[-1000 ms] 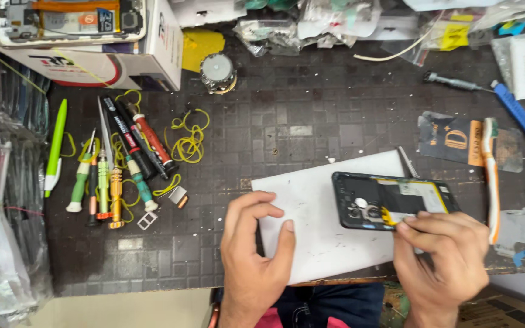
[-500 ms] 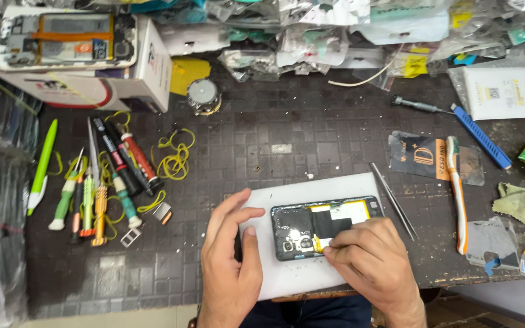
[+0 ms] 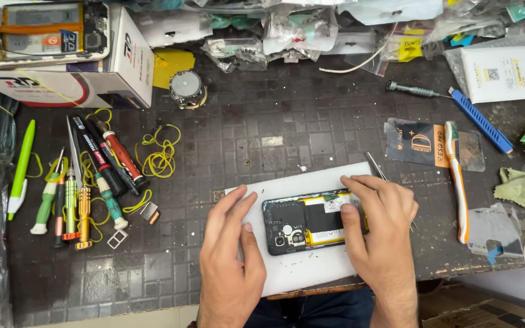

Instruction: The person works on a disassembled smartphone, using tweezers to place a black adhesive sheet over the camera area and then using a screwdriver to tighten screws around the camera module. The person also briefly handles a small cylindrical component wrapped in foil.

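— What are the hands doing?

— The left hand [image 3: 229,258] lies flat and open, fingers spread a little, palm down on the white pad [image 3: 299,270]; its fingertips stop just beside the phone [image 3: 308,222] and grip nothing. The right hand [image 3: 381,228] is half curled over the phone's right end, thumb pressed down on the battery [image 3: 323,218], fingers draped over the far edge. Whether it pinches anything under the palm, I cannot tell.

— And the phone itself?

— Back cover off, lying flat in the middle of the pad at the near edge of the table. Dark plastic frame, round camera rings at the left end, a black battery edged with yellow tape.

— What is around it?

— The mat [image 3: 274,127] is dark rubber with a square grid. Metal tweezers [image 3: 375,166] poke out from behind the right hand. To the right lies a toothbrush [image 3: 457,176] with a white and orange handle, beyond it a blue pry tool [image 3: 480,120]. On the left, well apart, a row of screwdrivers [image 3: 83,200] among loose yellow rubber bands [image 3: 160,155].
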